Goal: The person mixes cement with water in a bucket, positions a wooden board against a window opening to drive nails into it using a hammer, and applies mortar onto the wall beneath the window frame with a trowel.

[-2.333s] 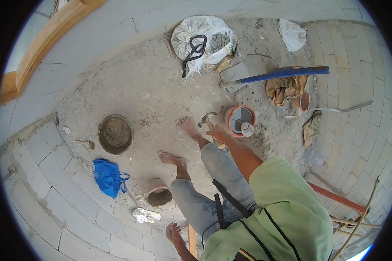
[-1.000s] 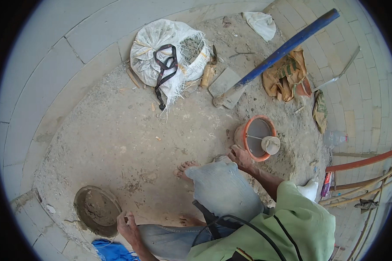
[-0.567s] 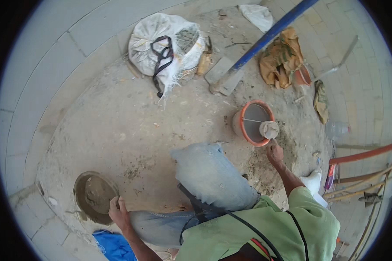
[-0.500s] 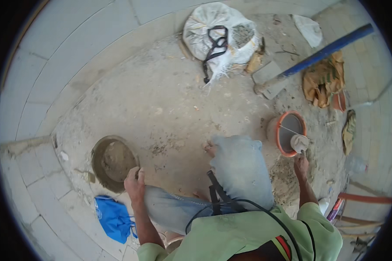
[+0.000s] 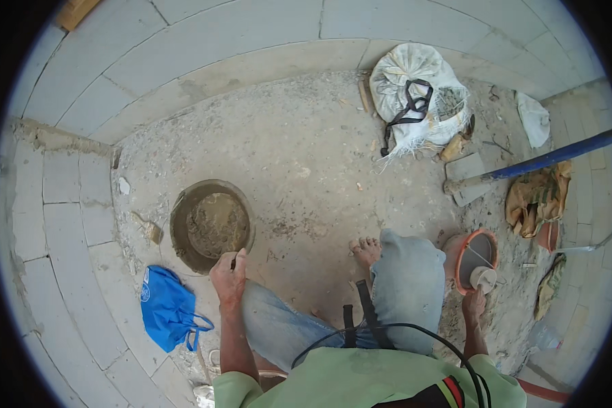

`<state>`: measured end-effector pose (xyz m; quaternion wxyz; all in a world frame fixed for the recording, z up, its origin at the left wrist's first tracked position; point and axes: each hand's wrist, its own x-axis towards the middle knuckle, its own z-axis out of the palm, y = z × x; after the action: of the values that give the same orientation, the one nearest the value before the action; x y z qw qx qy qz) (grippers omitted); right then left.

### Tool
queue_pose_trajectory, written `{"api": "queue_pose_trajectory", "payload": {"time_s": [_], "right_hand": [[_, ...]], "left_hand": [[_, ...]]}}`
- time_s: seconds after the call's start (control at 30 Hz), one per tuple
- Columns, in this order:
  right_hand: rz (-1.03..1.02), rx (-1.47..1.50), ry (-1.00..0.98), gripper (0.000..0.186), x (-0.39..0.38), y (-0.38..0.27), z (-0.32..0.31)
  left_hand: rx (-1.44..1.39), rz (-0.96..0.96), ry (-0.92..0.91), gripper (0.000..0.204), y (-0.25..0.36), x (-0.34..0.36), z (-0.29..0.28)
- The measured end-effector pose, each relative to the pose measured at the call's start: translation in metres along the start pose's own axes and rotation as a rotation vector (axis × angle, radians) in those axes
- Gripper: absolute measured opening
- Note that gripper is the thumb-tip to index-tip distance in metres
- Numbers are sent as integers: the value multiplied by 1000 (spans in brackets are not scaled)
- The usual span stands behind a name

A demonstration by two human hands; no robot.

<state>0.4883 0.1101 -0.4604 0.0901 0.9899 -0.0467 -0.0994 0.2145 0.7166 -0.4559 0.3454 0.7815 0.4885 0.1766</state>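
My left hand (image 5: pixel 230 277) is closed at the near rim of a round dark tub (image 5: pixel 181 245) with wet grey-brown mortar (image 5: pixel 217 223) inside. A small dark end shows between its thumb and fingers; what it belongs to is hidden. On the right, my right hand (image 5: pixel 474 307) grips a pale, mud-coated cup (image 5: pixel 483 278) at the near edge of an orange bucket (image 5: pixel 458 256). Greyish water (image 5: pixel 474 253) stands in the bucket, and its thin wire handle crosses the opening.
A blue bag (image 5: pixel 164 309) lies left of my left forearm. At the back sits a white woven sack (image 5: pixel 408 78) with a black strap. A blue-handled shovel (image 5: pixel 544 160) reaches in from the right near crumpled brown paper (image 5: pixel 537 197). Block walls (image 5: pixel 251 34) enclose the floor.
The whole view has shifted, so the floor things appear lower and farther right. My right hand stays on the cup at the bucket; my left hand stays beside the tub.
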Motion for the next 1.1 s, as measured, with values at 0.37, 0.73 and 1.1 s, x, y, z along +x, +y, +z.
{"api": "queue_pose_trajectory", "payload": {"time_s": [0.37, 0.73, 1.1], "right_hand": [[-668, 521, 304, 30, 237, -320, -2], [-491, 727, 84, 40, 512, -288, 128], [-460, 1069, 31, 31, 485, -298, 115]], "left_hand": [[-148, -275, 620, 23, -34, -23, -32], [-675, -906, 430, 104, -37, -22, -49], [-1039, -1005, 271, 90, -80, -5, -36]]}}
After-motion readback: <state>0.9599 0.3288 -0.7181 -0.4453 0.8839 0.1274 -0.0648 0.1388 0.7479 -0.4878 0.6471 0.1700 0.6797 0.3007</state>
